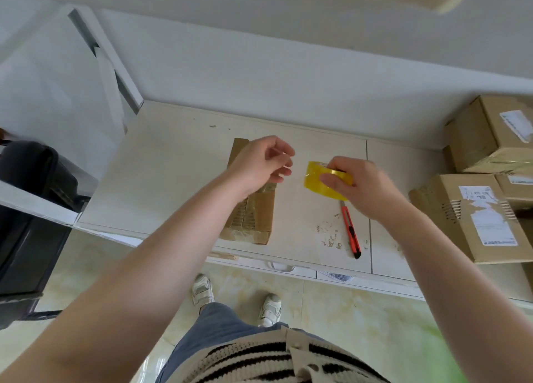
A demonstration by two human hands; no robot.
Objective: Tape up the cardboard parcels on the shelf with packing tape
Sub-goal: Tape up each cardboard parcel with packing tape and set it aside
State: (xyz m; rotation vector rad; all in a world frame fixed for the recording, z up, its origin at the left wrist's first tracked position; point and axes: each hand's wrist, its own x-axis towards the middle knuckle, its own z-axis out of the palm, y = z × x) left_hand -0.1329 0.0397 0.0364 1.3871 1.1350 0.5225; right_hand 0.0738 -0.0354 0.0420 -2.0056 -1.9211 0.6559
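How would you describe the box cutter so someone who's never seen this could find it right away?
Start at the white countertop against the wall, then find the right hand holding the yellow tape roll. Just below it lies the box cutter, flat on the surface. It is the only slim red and black tool there, unlike the brown cardboard parcels either side.

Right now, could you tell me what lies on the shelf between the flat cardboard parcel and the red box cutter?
In the head view, only bare white shelf lies between the flat cardboard parcel and the red box cutter, apart from some scuffs beside the cutter.

white wall [288, 51] | cream tiled floor [346, 304] | white cabinet top [173, 166]
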